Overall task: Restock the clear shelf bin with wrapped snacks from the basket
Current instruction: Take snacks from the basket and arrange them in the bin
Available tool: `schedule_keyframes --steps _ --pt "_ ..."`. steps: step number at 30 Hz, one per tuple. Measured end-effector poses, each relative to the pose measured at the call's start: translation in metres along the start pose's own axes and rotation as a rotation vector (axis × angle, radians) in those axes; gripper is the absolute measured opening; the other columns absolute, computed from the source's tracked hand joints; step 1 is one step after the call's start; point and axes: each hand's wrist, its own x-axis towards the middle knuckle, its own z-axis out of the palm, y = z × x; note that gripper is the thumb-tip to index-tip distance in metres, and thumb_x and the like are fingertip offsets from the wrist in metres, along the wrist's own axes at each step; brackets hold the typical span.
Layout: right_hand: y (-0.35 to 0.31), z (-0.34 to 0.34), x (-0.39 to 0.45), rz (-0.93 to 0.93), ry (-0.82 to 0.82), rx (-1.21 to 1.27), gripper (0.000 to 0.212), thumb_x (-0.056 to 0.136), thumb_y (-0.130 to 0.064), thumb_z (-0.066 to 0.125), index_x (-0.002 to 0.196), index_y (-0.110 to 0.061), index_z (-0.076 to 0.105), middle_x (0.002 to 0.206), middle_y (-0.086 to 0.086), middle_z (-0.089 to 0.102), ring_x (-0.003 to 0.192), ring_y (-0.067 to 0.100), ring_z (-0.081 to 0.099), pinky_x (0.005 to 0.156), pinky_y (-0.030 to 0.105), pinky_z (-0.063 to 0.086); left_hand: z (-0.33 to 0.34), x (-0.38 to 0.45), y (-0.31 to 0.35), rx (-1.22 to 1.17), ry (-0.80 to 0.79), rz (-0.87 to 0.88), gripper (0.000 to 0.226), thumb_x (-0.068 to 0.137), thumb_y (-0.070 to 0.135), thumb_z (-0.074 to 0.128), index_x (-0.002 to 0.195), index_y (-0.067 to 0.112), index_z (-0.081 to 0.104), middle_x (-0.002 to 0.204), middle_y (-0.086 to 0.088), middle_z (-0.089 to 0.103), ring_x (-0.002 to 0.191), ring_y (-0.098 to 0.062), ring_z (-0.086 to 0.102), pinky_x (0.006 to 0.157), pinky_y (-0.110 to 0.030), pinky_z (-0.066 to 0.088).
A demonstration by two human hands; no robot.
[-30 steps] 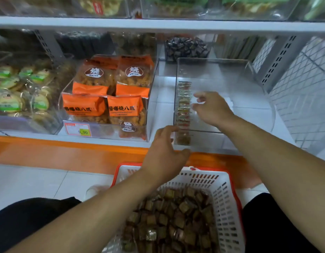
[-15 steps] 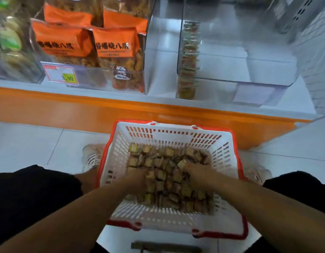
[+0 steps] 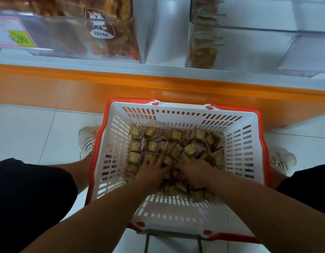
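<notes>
Since a second ago both hands had dropped from the shelf bin into the basket, and the camera had tilted down with them, so only the bin's lower front stayed in view.

Nearest: the left hand [image 3: 152, 169] and right hand [image 3: 192, 168] lay side by side, palms down, on the pile of wrapped snacks [image 3: 173, 145]. The fingers looked spread and pushed into the pile as if raking a batch together. Whether either hand had actually closed on anything I couldn't tell; fingertips were buried among the wrappers.

The basket [image 3: 245, 141], white with a red rim, sat on the floor between the person's shoes, snacks heaped toward its middle and far side.

Beyond it was the orange shelf edge [image 3: 121, 88], then the clear shelf bin [image 3: 249, 50] up right. One column of snacks [image 3: 203, 41] stood against its left wall and the rest looked bare, so I'd say the restock was early.

Left of it, a second clear bin [image 3: 66, 42] held orange bagged snacks, with a price tag [image 3: 15, 33] on its front.

Risks as I read them:
- Slick loose wrappers plus a two-hand scoop: pieces could slip out on the lift and land on the floor or the shelf ledge.
- Lift path crosses the basket rim and the bin's front wall; clipping either could spill the batch.
- Dumping a handful in could knock over the stacked column.
</notes>
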Motion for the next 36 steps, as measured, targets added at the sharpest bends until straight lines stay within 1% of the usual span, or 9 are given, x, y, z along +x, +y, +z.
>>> schedule_keyframes --steps 5,9,14,17,21,24,30,33,36 --pt "-0.001 -0.003 0.000 -0.024 -0.219 -0.076 0.070 0.090 -0.018 0.067 0.152 -0.019 0.034 0.162 0.020 0.017 0.108 0.039 0.060 0.070 0.037 0.046 0.000 -0.008 -0.003 0.042 0.067 0.070 0.079 0.090 0.047 0.065 0.154 0.018 0.029 0.158 -0.011 0.035 0.142 -0.034 0.035 0.121 -0.055 0.019" --pt "0.006 0.004 0.000 -0.052 -0.283 0.077 0.052 0.091 -0.010 0.061 0.139 -0.028 0.053 0.157 0.011 0.034 0.086 0.029 0.055 0.057 0.027 0.037 -0.002 -0.011 -0.003 0.015 -0.029 -0.005 0.052 0.087 0.053 0.067 0.128 0.022 0.061 0.121 -0.003 0.070 0.110 -0.028 0.066 0.101 -0.042 0.049" --pt "0.010 0.008 -0.006 0.046 -0.132 0.335 0.031 0.087 -0.013 0.070 0.116 -0.019 0.059 0.123 0.010 0.058 0.105 0.030 0.059 0.071 0.030 0.041 -0.006 -0.016 -0.013 -0.270 -0.112 -0.148 0.055 0.079 0.064 0.069 0.123 0.032 0.063 0.115 0.002 0.070 0.107 -0.024 0.067 0.092 -0.038 0.056" --pt "0.015 -0.013 -0.016 0.084 -0.097 0.412 0.035 0.081 -0.023 0.076 0.110 -0.021 0.056 0.112 0.005 0.060 0.098 0.025 0.058 0.071 0.032 0.047 -0.015 -0.020 -0.024 -0.676 -0.076 -0.271 0.049 0.080 0.043 0.078 0.123 0.027 0.060 0.115 -0.001 0.068 0.107 -0.025 0.066 0.093 -0.042 0.057" --pt "0.014 -0.079 -0.044 0.046 -0.042 0.407 0.020 0.087 -0.032 0.071 0.103 -0.031 0.059 0.108 -0.004 0.062 0.097 0.018 0.060 0.083 0.036 0.054 -0.053 -0.035 -0.042 -1.193 0.008 -0.308 0.042 0.084 0.021 0.081 0.120 0.015 0.062 0.101 -0.004 0.069 0.083 -0.021 0.073 0.067 -0.030 0.061" --pt "0.002 -0.145 -0.084 -0.120 -0.014 0.416 0.022 0.087 -0.029 0.075 0.104 -0.029 0.060 0.104 -0.009 0.060 0.094 0.014 0.059 0.083 0.033 0.049 -0.104 -0.053 -0.055 -1.337 0.029 -0.240 0.035 0.081 0.024 0.083 0.114 0.021 0.069 0.090 -0.003 0.074 0.069 -0.016 0.074 0.053 -0.028 0.057" --pt "-0.018 -0.247 -0.188 -0.298 0.267 0.638 0.039 0.069 -0.046 0.089 0.098 -0.038 0.064 0.110 -0.017 0.063 0.084 0.001 0.063 0.071 0.028 0.056 -0.223 -0.108 -0.054 -1.537 0.042 0.063 0.056 0.059 0.033 0.091 0.112 0.026 0.074 0.123 -0.003 0.070 0.109 -0.024 0.067 0.071 -0.038 0.060" --pt "-0.021 -0.273 -0.228 -0.398 0.405 0.835 0.045 0.067 -0.048 0.089 0.103 -0.035 0.066 0.108 -0.010 0.066 0.082 0.014 0.068 0.064 0.041 0.062 -0.275 -0.151 -0.048 -1.667 -0.023 0.354 0.048 0.070 0.027 0.087 0.113 0.015 0.069 0.099 -0.008 0.076 0.082 -0.024 0.075 0.059 -0.032 0.060" --pt "-0.025 -0.285 -0.245 -0.465 0.658 0.948 0.048 0.070 -0.050 0.087 0.109 -0.031 0.066 0.114 -0.002 0.067 0.089 0.024 0.070 0.067 0.036 0.061 -0.310 -0.183 -0.038 -1.780 0.079 0.440 0.036 0.078 0.014 0.073 0.113 0.012 0.066 0.093 -0.016 0.073 0.071 -0.027 0.074 0.053 -0.034 0.060"
